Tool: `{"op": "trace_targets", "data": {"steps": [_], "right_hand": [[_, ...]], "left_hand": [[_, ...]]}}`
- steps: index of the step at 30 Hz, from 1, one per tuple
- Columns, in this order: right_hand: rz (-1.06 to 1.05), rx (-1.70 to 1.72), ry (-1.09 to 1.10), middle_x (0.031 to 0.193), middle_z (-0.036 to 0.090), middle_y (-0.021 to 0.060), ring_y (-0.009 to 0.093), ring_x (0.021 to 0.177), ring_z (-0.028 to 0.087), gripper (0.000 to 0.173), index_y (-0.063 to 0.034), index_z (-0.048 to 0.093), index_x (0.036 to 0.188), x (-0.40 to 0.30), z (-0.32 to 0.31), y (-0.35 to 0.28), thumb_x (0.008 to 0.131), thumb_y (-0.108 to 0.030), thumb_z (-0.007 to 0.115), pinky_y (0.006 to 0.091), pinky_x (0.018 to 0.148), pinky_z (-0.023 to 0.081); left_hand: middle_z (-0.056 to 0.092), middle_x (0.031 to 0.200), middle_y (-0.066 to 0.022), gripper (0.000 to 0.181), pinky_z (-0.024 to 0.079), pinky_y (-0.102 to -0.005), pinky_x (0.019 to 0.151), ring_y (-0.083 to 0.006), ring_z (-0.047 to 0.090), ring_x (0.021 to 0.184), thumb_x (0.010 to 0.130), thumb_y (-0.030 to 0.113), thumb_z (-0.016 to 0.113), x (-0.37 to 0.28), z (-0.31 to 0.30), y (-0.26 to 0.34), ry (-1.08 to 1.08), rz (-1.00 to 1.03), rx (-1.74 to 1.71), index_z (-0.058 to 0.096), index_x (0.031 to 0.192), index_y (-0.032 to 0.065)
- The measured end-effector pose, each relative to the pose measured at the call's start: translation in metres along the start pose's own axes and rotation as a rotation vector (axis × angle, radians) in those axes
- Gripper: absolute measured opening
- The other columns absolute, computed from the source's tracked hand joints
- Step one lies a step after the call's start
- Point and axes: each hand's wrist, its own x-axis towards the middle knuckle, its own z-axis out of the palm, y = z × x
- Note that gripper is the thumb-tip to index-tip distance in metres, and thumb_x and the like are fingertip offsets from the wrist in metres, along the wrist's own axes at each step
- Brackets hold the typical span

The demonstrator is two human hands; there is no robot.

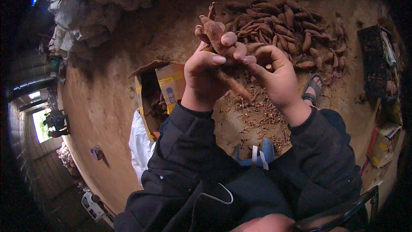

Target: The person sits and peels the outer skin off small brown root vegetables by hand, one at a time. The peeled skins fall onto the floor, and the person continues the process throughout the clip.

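Note:
My left hand [207, 71] grips a cluster of sweet potatoes [214, 32], raised in front of me. Several roots of the cluster point up, and a longer, thin one [236, 85] slants down to the right below the fingers. My right hand [276, 74] is beside it, its thumb and a fingertip pinched together at the cluster's lower right side; what lies between them is hidden. Behind my hands, a heap of sweet potatoes [280, 22] covers part of the floor. Broken root bits [264, 116] are scattered below my hands.
An open cardboard box [170, 83] with roots inside stands left of my arms, beside a white sack [140, 148]. A black crate [375, 61] is at the right, with another carton [384, 145] nearer. My sandalled foot [313, 88] rests near the heap. Sacks [77, 16] lie upper left.

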Motion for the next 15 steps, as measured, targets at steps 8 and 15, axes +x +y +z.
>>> {"op": "trace_targets", "data": {"steps": [8, 15], "right_hand": [[-0.309, -0.299, -0.066, 0.096, 0.070, 0.0039, 0.012, 0.091, 0.063, 0.026, 0.0009, 0.069, 0.109, 0.012, -0.021, -0.015, 0.108, -0.024, 0.064, 0.0295, 0.081, 0.051], [-0.068, -0.184, -0.271, 0.092, 0.070, 0.0026, 0.009, 0.088, 0.061, 0.028, 0.0007, 0.070, 0.103, 0.008, -0.035, -0.026, 0.109, -0.025, 0.062, 0.0286, 0.077, 0.049]], "left_hand": [[0.059, 0.111, -0.0007, 0.048, 0.055, -0.0483, 0.090, -0.0238, 0.061, 0.100, 0.079, 0.006, 0.056, -0.004, 0.006, 0.004, 0.078, -0.139, -0.047, 0.052, 0.125, 0.0161], [0.057, 0.105, -0.0052, 0.046, 0.064, -0.0525, 0.087, -0.0267, 0.062, 0.094, 0.076, 0.004, 0.054, -0.003, -0.003, 0.002, 0.044, -0.271, -0.106, 0.054, 0.121, 0.0158]]}}
